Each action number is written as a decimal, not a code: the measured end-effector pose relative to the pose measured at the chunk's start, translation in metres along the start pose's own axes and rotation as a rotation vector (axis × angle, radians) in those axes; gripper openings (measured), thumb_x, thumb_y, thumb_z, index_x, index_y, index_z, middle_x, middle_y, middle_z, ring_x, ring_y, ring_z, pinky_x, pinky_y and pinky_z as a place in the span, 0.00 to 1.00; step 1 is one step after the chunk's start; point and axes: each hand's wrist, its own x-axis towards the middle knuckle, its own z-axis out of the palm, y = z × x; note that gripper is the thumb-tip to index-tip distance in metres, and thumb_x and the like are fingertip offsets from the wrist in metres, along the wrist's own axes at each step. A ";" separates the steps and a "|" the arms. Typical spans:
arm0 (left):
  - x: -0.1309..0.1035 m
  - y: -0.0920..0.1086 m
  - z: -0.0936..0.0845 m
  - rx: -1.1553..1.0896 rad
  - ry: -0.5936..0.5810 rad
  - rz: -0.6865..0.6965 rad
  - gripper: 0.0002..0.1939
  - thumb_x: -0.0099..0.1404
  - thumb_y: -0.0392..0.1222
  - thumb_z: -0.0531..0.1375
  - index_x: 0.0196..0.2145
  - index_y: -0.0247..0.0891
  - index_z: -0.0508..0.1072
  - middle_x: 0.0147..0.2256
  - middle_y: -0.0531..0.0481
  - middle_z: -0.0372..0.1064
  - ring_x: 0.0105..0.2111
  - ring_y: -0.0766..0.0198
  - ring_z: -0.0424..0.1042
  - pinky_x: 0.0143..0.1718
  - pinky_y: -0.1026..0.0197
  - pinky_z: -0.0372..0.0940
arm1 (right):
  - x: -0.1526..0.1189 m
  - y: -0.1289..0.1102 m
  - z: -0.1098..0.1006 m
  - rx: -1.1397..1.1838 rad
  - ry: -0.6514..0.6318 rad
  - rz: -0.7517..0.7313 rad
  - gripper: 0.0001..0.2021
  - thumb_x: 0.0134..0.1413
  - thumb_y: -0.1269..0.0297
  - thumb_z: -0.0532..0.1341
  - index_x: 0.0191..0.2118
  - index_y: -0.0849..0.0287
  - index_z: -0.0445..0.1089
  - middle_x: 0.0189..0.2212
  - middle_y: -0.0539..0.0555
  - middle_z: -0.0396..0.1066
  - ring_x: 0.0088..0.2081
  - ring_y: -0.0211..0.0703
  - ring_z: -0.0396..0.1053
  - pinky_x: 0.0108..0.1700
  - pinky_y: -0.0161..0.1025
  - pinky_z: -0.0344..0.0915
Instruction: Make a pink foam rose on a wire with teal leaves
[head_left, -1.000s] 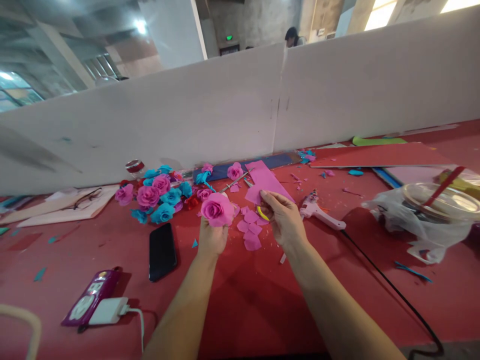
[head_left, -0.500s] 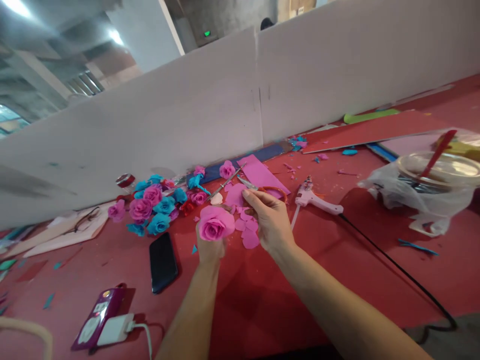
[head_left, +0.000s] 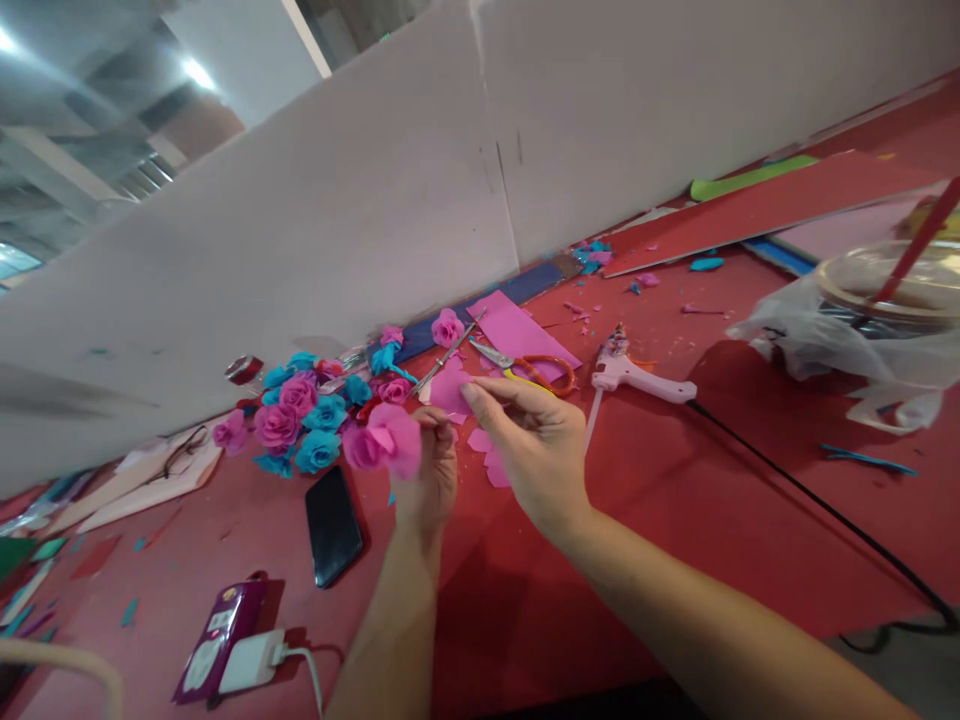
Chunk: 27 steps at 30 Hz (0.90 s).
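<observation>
My left hand (head_left: pixel 431 475) is closed on a pink paper rose (head_left: pixel 384 440), whose bloom tips to the left. Close on its right, my right hand (head_left: pixel 536 440) pinches a pink paper petal (head_left: pixel 450 388) between thumb and fingers. Loose pink petals (head_left: pixel 495 468) lie on the red table below the hands. Behind my right hand rest scissors with orange and yellow handles (head_left: pixel 551 372), beside a pink paper sheet (head_left: pixel 517 328). A pink glue gun (head_left: pixel 645 380) lies to the right.
Pink and blue paper roses (head_left: pixel 321 412) are bunched at the left, near a black phone (head_left: pixel 333 525). A purple power strip (head_left: pixel 217 640) holds a white charger. A plastic-wrapped bowl (head_left: pixel 877 300) stands at the right. A pale partition (head_left: pixel 337 220) borders the table.
The rose in my left hand has turned and moved left, showing its side. My fingers have shifted, and the scissors' handles show more. The whole view has shifted slightly.
</observation>
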 end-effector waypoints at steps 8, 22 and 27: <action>0.001 0.015 0.011 -0.450 -0.014 -0.565 0.04 0.62 0.34 0.59 0.29 0.38 0.69 0.24 0.55 0.56 0.26 0.70 0.62 0.33 0.64 0.64 | 0.016 0.010 -0.007 0.158 0.071 0.214 0.04 0.45 0.62 0.69 0.29 0.54 0.78 0.25 0.47 0.73 0.24 0.33 0.63 0.29 0.33 0.60; 0.011 0.018 0.003 -0.318 0.152 -0.690 0.04 0.59 0.33 0.61 0.28 0.30 0.70 0.26 0.50 0.67 0.17 0.77 0.55 0.17 0.72 0.54 | 0.018 0.035 -0.006 0.107 0.026 0.434 0.09 0.36 0.62 0.71 0.26 0.58 0.76 0.21 0.47 0.70 0.23 0.33 0.62 0.27 0.33 0.58; 0.009 0.016 0.005 -0.233 0.110 -0.622 0.09 0.49 0.30 0.68 0.27 0.31 0.71 0.23 0.57 0.64 0.16 0.80 0.54 0.17 0.74 0.54 | 0.017 0.041 -0.005 0.103 0.044 0.483 0.11 0.32 0.61 0.72 0.26 0.59 0.75 0.22 0.47 0.70 0.23 0.33 0.63 0.27 0.33 0.60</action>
